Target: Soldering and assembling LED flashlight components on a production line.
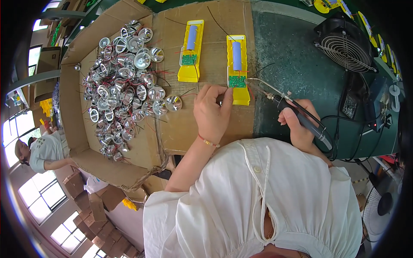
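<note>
My right hand (300,131) grips a soldering iron (307,124) with a dark handle and a thin metal tube along it. Its tip end meets the right edge of a green circuit board (237,81). That board lies in a yellow plastic housing (242,98), below a purple cylindrical battery (236,56). At the board's lower left my left hand (213,111) has its fingers pinched together. What they hold is mostly hidden; a bit of shiny metal shows under them, and a thin wire runs toward them from the left.
A second yellow housing (188,75) lies to the left. Beyond it, a cardboard box (77,107) holds many silver reflector cups (142,60) with wires. A fan with a round wire guard (345,50) stands at the back right. Cables (359,133) run along the right side. Far left, a person (47,150) works.
</note>
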Motion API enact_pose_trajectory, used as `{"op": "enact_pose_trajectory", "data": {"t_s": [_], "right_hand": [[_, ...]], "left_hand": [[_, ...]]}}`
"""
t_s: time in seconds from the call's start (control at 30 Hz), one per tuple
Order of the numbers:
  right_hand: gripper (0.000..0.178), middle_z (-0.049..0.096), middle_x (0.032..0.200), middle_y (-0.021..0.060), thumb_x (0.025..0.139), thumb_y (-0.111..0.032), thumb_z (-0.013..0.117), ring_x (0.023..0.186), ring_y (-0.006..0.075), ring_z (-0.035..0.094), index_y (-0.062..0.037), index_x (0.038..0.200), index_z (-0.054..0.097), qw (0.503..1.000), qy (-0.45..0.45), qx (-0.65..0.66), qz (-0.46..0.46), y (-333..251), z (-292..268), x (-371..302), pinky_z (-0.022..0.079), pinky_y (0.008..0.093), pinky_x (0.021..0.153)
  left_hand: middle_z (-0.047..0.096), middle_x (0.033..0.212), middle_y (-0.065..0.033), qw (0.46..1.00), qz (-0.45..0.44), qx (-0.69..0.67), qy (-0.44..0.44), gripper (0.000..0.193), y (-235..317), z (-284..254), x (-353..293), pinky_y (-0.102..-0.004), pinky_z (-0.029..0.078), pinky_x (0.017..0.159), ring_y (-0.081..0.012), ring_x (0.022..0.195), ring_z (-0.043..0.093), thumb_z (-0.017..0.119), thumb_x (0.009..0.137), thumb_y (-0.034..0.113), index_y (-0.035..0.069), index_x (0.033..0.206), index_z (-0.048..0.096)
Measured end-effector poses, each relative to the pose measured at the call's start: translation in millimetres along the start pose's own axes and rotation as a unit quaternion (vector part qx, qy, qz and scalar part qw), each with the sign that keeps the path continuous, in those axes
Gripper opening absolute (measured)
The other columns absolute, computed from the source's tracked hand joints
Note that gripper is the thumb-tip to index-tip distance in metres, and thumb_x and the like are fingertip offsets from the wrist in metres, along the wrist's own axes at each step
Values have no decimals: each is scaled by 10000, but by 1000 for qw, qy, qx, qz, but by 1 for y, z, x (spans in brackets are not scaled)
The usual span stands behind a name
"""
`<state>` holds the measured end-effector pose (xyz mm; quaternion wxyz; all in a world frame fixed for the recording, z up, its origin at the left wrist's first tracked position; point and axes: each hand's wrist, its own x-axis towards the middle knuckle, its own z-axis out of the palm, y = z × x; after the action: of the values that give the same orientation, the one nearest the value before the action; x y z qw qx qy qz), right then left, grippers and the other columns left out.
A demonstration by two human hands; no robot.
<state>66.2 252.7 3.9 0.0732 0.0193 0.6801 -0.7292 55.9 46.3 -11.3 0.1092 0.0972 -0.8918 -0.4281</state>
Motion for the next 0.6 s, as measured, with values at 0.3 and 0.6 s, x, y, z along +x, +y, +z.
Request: {"op": "enact_pose_trajectory", "data": {"t_s": [0.3, 0.6], "right_hand": [[186, 594, 728, 82, 815, -102, 619, 626, 100, 563, 26, 910, 524, 1000, -8, 1, -3, 1, 1, 2, 477, 235, 575], [163, 595, 709, 65, 799, -83, 628, 608, 85, 557, 17, 889, 535, 1000, -16, -11, 12, 3, 9, 10, 471, 222, 551]], "left_hand": [[578, 745, -96, 996, -40, -84, -18, 97, 1, -3, -1, -276, 436, 529, -179, 599, 556, 661, 741, 73, -15, 741, 618], [584, 768, -98, 994, -27, -24, -105, 128, 5, -12, 16, -302, 436, 559, -216, 612, 559, 654, 752, 121, -7, 747, 649]]}}
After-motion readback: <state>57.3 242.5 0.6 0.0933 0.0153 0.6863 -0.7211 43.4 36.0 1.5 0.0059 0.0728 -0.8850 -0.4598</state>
